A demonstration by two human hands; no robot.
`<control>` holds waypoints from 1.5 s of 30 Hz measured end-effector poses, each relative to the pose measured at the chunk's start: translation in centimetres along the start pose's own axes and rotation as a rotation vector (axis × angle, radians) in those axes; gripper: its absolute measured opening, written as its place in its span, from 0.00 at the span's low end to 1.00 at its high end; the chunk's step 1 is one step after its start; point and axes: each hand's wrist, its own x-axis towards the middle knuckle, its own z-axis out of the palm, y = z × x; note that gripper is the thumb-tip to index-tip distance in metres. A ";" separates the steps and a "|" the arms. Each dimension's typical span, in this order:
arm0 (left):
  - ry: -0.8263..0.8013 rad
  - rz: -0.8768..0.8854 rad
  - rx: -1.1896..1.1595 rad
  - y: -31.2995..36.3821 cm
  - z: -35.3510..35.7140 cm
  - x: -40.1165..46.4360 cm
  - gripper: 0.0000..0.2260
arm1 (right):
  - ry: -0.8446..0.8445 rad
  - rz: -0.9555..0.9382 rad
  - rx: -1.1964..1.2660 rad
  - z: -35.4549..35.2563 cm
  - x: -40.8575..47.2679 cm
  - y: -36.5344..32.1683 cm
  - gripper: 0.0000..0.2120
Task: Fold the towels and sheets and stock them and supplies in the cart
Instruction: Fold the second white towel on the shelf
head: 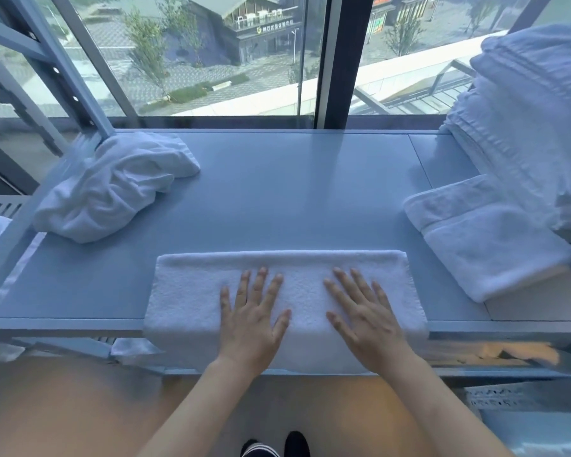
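Near edge, centre: folded white towel [277,291], long side running left to right, near part draped over the blue table [277,192].
Left hand [251,321]: flat on the towel, fingers straight and spread, grasping nothing.
Right hand [365,319]: flat on the towel beside the left, fingers straight, grasping nothing.
Right side: folded towel [485,235], against a tall stack of folded linen [524,127].
Far left: crumpled white towel [112,186].
Far side: window [211,61].
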 end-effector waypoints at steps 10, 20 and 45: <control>0.008 0.037 -0.082 -0.9 -1.0 9.7 0.32 | -0.040 0.066 -0.042 -1.5 8.9 2.9 0.33; -0.016 0.043 -0.096 -2.1 -2.6 21.3 0.30 | -0.042 0.104 -0.034 -3.1 19.7 5.6 0.31; 0.040 -0.033 -0.089 -5.2 -1.4 -0.6 0.31 | -0.077 0.026 -0.036 -1.2 -0.4 -0.9 0.30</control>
